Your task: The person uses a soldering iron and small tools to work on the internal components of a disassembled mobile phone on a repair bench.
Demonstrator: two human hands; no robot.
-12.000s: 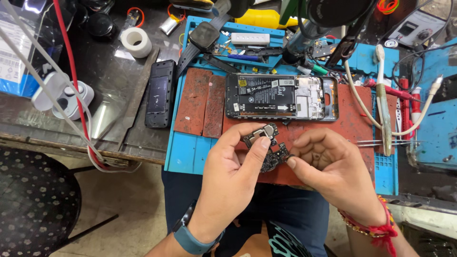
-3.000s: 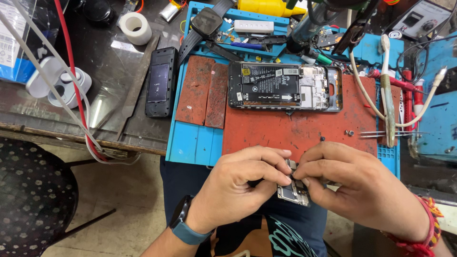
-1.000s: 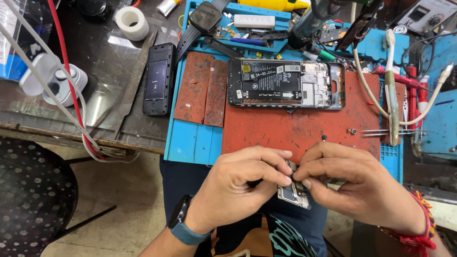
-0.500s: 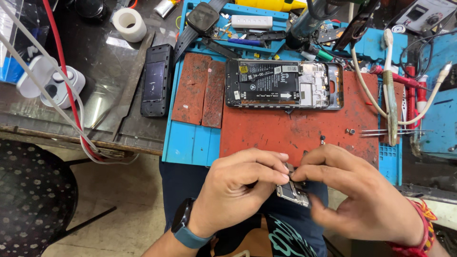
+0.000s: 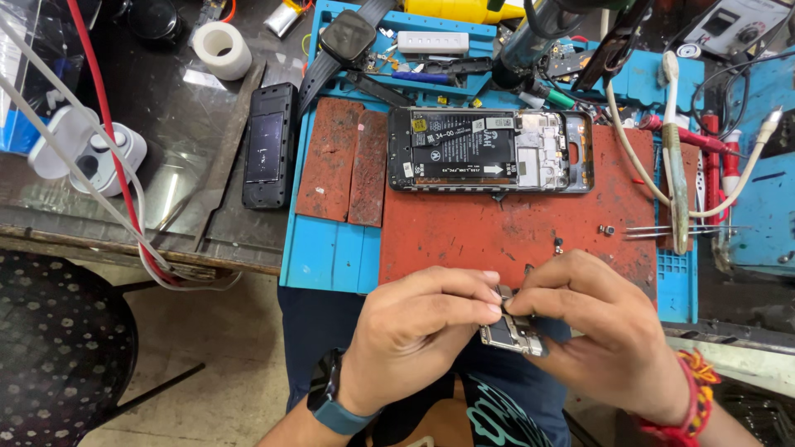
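A: Fingertips first?

B: Pinched together from both sides on a small circuit board (image 5: 512,334), silver shield and dark chips showing. Left hand (image 5: 418,335) curled nearly shut, thumb and forefinger tips pressed onto the board's upper left edge. Right hand (image 5: 609,331) likewise closed down, fingertips meeting the left ones at the board's top, thumb under its right end.

A: And the board's place?

B: Held in the air just off the near edge of the blue work mat (image 5: 331,248), over a lap in dark trousers. Not touching the mat.

A: On the wrists?

B: Blue-strapped smartwatch (image 5: 330,403) on the left, red and yellow thread bracelet (image 5: 691,389) on the right.

A: Further out?

B: Red pad (image 5: 513,236) lying on the blue mat, just beyond the hands. Opened smartphone (image 5: 490,151) at its far edge, back cover off, black battery and metal frame exposed. Tiny screws (image 5: 607,229) loose on the pad to the right, tweezers (image 5: 675,233) beside them. Two worn red strips (image 5: 348,161) left of the phone.

A: Off the mat?

B: Black phone (image 5: 268,156) lying flat on the dark glass bench, left of the mat. White tape roll (image 5: 221,50) well beyond it. Another smartwatch (image 5: 348,41) at the mat's far edge. White cable (image 5: 675,165) looping down the right side. Black patterned stool (image 5: 58,348) at lower left, beneath the bench.
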